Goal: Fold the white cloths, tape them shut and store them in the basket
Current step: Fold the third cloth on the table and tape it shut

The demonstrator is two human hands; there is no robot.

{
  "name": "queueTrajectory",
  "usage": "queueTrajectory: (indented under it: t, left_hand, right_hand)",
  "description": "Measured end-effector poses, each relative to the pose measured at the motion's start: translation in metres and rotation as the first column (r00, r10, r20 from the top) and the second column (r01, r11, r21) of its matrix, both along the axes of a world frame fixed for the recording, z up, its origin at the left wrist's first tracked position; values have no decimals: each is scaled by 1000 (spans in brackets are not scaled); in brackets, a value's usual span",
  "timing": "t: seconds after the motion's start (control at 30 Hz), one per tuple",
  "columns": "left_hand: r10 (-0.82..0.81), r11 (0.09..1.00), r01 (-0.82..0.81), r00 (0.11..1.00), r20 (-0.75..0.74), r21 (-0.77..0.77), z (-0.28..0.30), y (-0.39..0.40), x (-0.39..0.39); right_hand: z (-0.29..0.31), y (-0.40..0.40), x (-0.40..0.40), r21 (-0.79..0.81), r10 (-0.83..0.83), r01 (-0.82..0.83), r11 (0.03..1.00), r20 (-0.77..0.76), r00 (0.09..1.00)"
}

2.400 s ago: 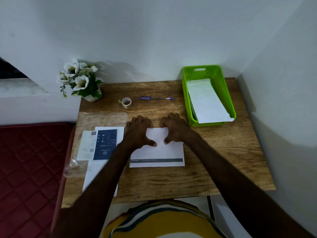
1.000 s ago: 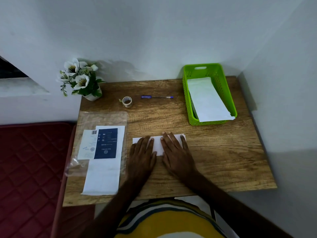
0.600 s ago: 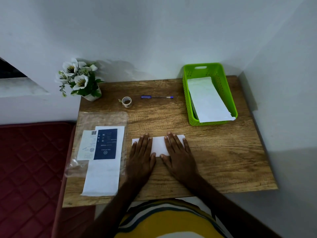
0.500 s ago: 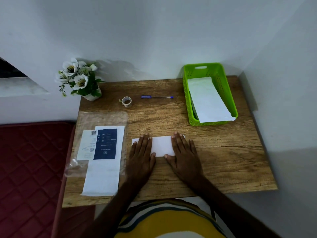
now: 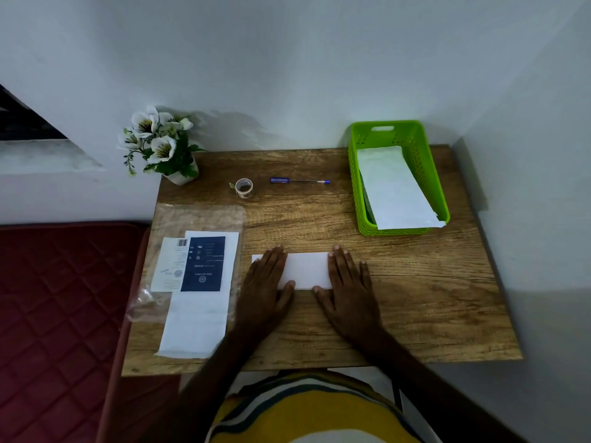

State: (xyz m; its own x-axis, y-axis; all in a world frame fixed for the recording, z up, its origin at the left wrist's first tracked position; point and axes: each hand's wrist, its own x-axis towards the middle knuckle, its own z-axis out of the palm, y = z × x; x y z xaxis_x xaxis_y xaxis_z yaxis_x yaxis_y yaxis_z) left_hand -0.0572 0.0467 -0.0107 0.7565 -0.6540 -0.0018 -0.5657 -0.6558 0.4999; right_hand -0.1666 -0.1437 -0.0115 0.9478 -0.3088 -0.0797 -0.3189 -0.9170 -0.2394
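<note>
My left hand point(image 5: 265, 282) and right hand point(image 5: 347, 282) lie flat, fingers straight, pressing the two ends of the folded white cloth point(image 5: 307, 270) between them, tape roll point(image 5: 244, 188) beyond my left fingertips, green basket point(image 5: 425, 161) beyond my right

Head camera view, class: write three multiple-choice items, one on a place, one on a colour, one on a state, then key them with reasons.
1. Where is the tape roll?
A. in the basket
B. left of the pen
C. on the folded cloth

2. What colour is the basket?
A. green
B. red
C. white

3. How do the hands lie?
A. fists
B. raised
C. flat on the cloth's ends

Key: 1 B, the tape roll stands left of the pen. 2 A, the basket is bright green. 3 C, the left hand and right hand press the folded cloth.
</note>
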Motion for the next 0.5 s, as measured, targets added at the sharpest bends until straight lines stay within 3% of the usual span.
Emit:
queueTrajectory:
  t: [0.2,0.33,0.5]
  left_hand:
    - [65,998,-60,984,165,-32,28,45,54]
    - [114,992,-126,953,281,25,27,107,96]
    - [-15,987,-53,907,421,149,13,158,119]
  right_hand:
    - [39,23,2,185,-18,-26,982,233,972]
    - [59,49,7,483,154,-231,844,194,969]
    - [32,98,15,315,474,-607,730,407,781]
